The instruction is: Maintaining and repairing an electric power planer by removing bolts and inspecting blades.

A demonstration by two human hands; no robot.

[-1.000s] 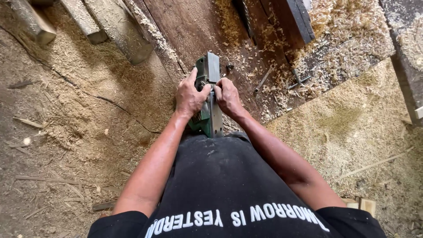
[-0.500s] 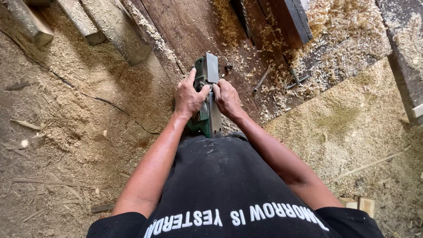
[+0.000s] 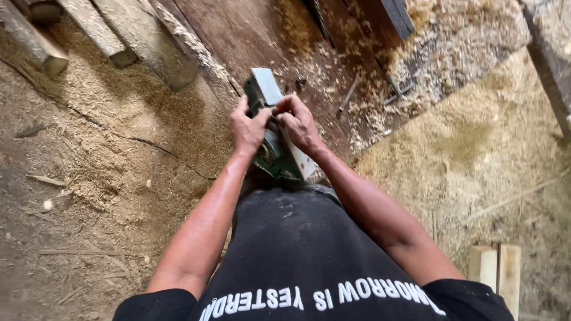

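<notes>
The dark wooden board (image 3: 238, 35) runs from far left toward the centre, with sawdust (image 3: 476, 142) heaped on the right. The green electric planer (image 3: 275, 156) stands tilted at centre, braced against the person's body. The left hand (image 3: 248, 128) and right hand (image 3: 300, 126) both clasp its upper part. It appears rigid and fairly heavy; hold it by the body, clear of the sole plate.

Both hands gripping a green power planer (image 3: 275, 134) over the dark plank (image 3: 238, 35): left hand (image 3: 248, 128) wrapping its left side, right hand (image 3: 300, 125) clasping its top. Sawdust floor (image 3: 107, 178) lying around; timber pieces (image 3: 113, 41) sitting at upper left.
</notes>
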